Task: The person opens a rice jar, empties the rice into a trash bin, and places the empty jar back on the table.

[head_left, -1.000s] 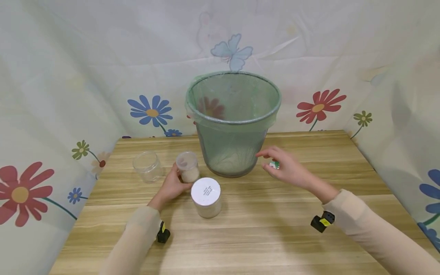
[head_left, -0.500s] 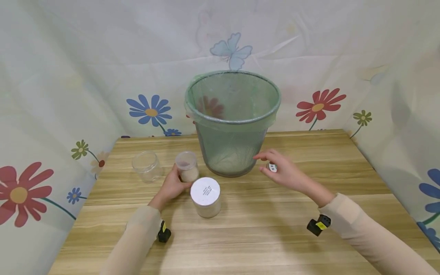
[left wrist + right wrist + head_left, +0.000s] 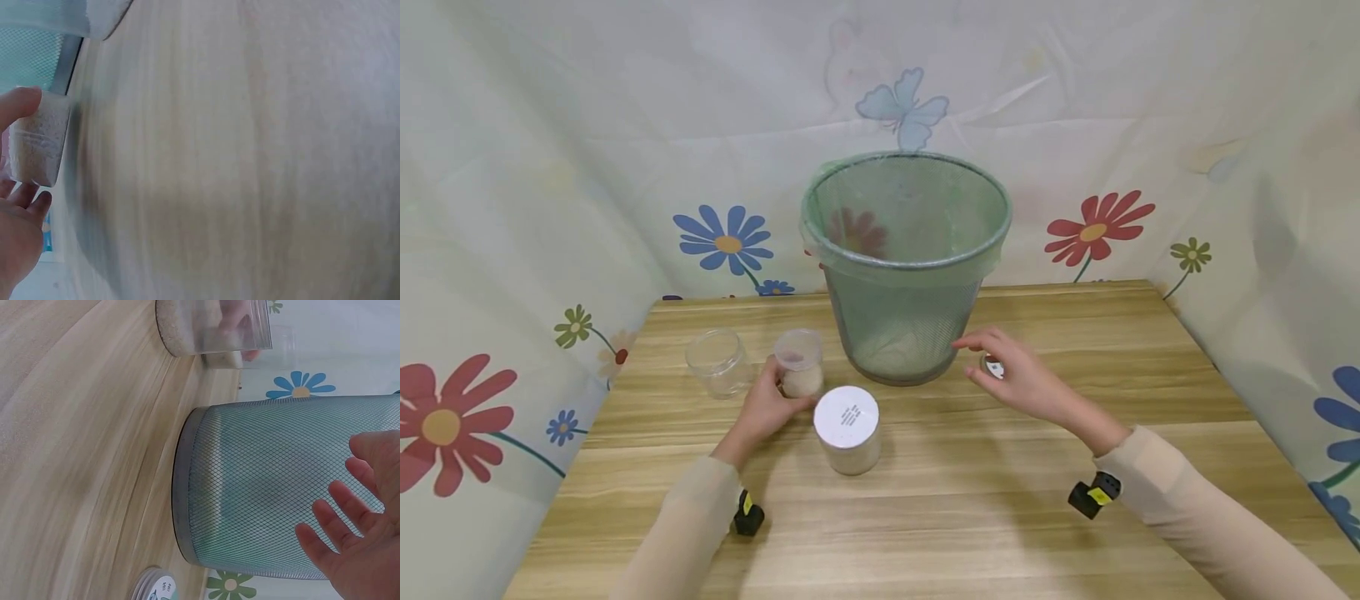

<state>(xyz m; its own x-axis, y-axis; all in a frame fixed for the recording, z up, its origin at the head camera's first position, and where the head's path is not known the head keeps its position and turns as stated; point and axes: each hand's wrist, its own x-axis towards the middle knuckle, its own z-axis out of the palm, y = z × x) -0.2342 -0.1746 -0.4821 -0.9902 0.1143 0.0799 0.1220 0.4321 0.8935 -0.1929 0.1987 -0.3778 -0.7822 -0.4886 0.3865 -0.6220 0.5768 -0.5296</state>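
Observation:
My left hand [image 3: 765,408] grips a clear plastic jar [image 3: 800,367], its lower part filled with pale grains. In the left wrist view, the thumb and fingers lie on either side of this jar [image 3: 40,140]. To its right stands a second clear jar [image 3: 847,437] with a white printed top and pale contents. Left of the gripped jar is an empty clear jar [image 3: 718,367]. My right hand [image 3: 1026,379] hovers by the bin's right side, fingers spread and holding nothing. Partly hidden behind it lies a round printed lid [image 3: 994,367]; in the right wrist view this looks like stacked lids [image 3: 156,587].
A mesh wastebasket [image 3: 902,325] with a green liner stands at the back middle of the wooden table [image 3: 955,525]. Flowered fabric [image 3: 752,167] hangs behind and along both sides.
My left hand has shifted slightly left with the gripped jar. My right hand has moved a little left and down, showing more of the lid behind it.

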